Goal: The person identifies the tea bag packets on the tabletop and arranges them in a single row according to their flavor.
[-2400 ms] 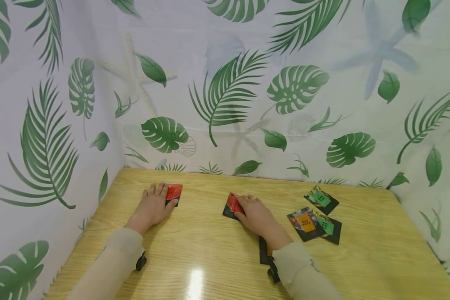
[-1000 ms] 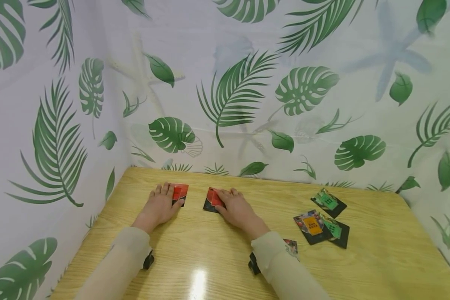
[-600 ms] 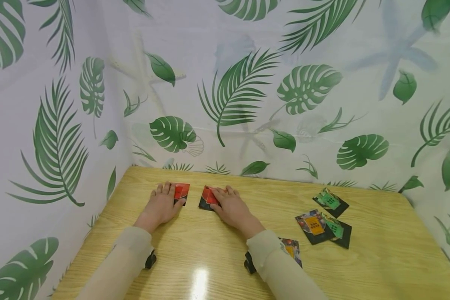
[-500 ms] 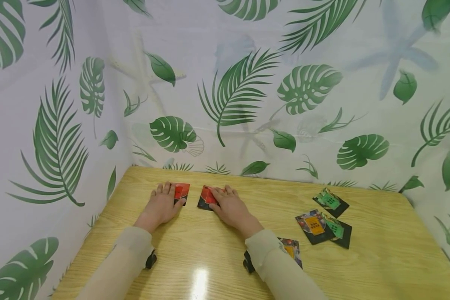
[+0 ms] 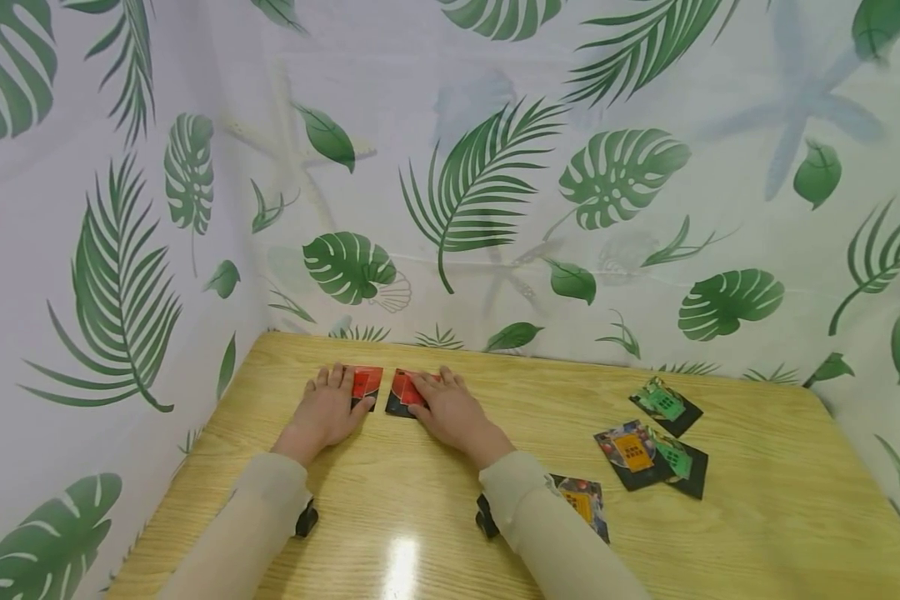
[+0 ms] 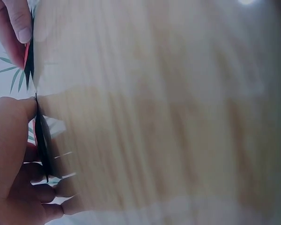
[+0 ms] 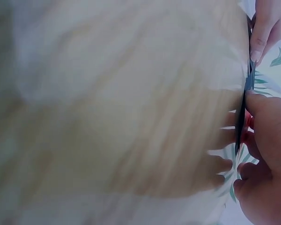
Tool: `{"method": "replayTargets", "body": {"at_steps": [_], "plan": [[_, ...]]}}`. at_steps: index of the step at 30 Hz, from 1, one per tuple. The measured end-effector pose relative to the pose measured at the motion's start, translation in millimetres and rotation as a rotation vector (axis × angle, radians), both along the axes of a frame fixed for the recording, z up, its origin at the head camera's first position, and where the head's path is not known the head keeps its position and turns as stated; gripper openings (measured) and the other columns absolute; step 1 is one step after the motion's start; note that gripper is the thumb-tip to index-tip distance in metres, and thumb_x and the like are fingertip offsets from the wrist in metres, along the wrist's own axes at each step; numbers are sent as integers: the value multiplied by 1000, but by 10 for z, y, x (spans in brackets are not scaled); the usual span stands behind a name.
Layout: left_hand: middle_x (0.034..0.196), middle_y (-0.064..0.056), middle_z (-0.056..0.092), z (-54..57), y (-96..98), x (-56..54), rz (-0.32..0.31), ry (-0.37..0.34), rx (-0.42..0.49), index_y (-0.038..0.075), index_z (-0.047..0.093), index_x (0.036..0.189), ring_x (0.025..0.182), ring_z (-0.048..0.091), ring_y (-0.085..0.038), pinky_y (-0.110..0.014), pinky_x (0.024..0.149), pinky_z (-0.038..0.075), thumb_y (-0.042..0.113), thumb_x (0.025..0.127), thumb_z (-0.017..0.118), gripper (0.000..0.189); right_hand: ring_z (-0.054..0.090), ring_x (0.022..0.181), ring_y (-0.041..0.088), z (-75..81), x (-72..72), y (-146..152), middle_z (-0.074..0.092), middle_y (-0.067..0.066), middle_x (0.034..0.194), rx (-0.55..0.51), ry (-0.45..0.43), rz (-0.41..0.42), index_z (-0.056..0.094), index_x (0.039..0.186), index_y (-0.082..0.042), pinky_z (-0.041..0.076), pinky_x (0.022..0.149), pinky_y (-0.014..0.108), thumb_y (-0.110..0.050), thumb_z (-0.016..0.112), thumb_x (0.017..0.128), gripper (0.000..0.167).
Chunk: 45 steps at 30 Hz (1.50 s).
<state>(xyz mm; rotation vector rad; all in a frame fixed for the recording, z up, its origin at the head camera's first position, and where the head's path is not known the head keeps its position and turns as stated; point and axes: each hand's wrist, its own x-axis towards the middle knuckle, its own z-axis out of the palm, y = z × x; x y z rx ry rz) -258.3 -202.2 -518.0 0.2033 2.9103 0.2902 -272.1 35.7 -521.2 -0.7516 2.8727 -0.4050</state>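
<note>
Two flat red-and-black square packets lie side by side near the table's far edge, a narrow strip of wood between them. On the left packet (image 5: 367, 387) rests my left hand (image 5: 326, 414), its fingers extended over the packet's left part and the thumb along its lower edge. My right hand (image 5: 453, 414) lies with fingers extended on the right packet (image 5: 402, 397), covering its right part. Both wrist views look low along the tabletop; the left packet's dark edge (image 6: 42, 145) and the right packet's dark edge (image 7: 240, 124) appear under the hands, almost end to end.
At the right, an orange-labelled packet (image 5: 630, 454) overlaps a green-labelled packet (image 5: 688, 473), with another green-labelled packet (image 5: 666, 406) behind. A further orange-labelled packet (image 5: 583, 500) is partly hidden by my right sleeve. A leaf-patterned cloth (image 5: 480, 275) borders the wooden table (image 5: 420, 492).
My right hand has slid the right packet leftward across the table, narrowing the gap to the left packet. The left hand stays on its packet. The orange-labelled packet by the right sleeve is more exposed.
</note>
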Motion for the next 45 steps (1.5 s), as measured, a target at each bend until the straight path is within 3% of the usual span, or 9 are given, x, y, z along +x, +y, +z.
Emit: {"method": "replayTargets", "body": {"at_steps": [23,30,45], "plan": [[171,-32,18,-7,0,0,1,7,-3,-7,20,165,159,17,-55,-68,127,22,52,112,39,82,27,160,43,29,-81,-142,40,6,170,32,-12,32,37,166,-18,25,131,55,-43,48,112,61],[170,-34,20,-20,-13,7,-16,36,-13,-9,23,164,157,20,-56,-69,125,24,51,112,39,80,28,160,42,24,-84,-168,40,4,170,67,4,35,36,167,-20,26,130,55,-44,46,112,61],[171,-32,20,-4,-11,3,-7,31,-8,-8,23,164,158,20,-55,-67,126,23,52,112,40,81,32,158,43,18,-66,-200,44,4,167,92,63,49,38,166,-19,30,127,60,-45,47,112,61]]}}
